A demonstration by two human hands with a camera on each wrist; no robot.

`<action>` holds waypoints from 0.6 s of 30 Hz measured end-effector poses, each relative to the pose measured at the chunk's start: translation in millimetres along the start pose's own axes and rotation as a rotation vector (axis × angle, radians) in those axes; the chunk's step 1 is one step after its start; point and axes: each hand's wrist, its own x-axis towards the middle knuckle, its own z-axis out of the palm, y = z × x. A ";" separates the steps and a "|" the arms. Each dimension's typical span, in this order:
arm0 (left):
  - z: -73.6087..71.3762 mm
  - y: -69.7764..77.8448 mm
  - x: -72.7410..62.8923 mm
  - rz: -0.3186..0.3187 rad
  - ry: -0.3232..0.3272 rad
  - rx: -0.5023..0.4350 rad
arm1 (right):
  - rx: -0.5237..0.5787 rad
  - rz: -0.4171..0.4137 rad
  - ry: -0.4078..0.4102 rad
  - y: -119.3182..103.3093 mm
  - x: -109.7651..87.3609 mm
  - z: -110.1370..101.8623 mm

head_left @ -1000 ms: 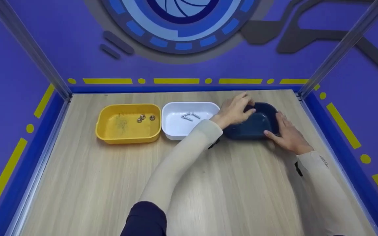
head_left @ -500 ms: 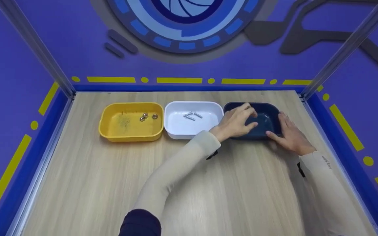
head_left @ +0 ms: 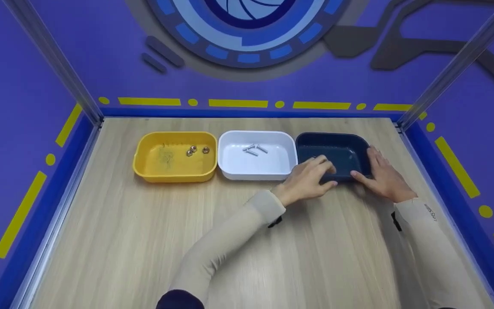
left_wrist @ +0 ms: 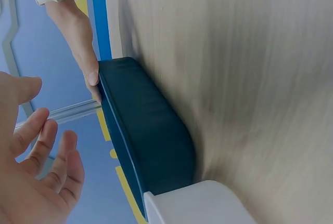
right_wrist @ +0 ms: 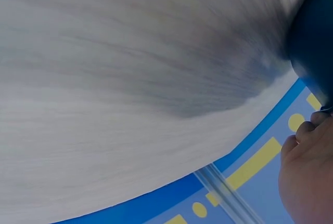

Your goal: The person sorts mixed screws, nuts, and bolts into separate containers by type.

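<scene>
Three plastic bins stand in a row: a yellow bin (head_left: 174, 177) with several nuts (head_left: 192, 149), a white bin (head_left: 255, 175) with three bolts (head_left: 255, 149), and a dark blue bin (head_left: 341, 148). My left hand (head_left: 305, 180) hovers over the front left of the dark blue bin. In the left wrist view its fingers are loosely bent, apart, and hold nothing. My right hand (head_left: 384, 178) holds the dark blue bin by its right front corner, thumb at the front and fingers along the right side. The left hand hides part of this bin's inside.
The bins stand on a wooden tabletop (head_left: 238, 257), near its back edge. Purple panels (head_left: 247, 86) with yellow dashes enclose the back and both sides. Metal posts (head_left: 457, 68) rise at the back corners.
My left hand has drawn back towards me from above the dark blue bin to its front edge. The right hand keeps its place at the bin's corner. The view has shifted slightly.
</scene>
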 end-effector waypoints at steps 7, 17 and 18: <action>-6.3 -18.0 -31.2 -0.016 0.031 0.024 | 0.031 0.012 -0.021 -2.0 4.3 0.8; -35.5 -84.0 -90.9 -0.123 0.123 0.039 | 0.052 0.047 -0.051 -8.7 -0.8 -5.4; -38.7 -91.5 -96.7 -0.143 0.130 0.039 | 0.045 0.048 -0.046 -8.8 -1.6 -6.2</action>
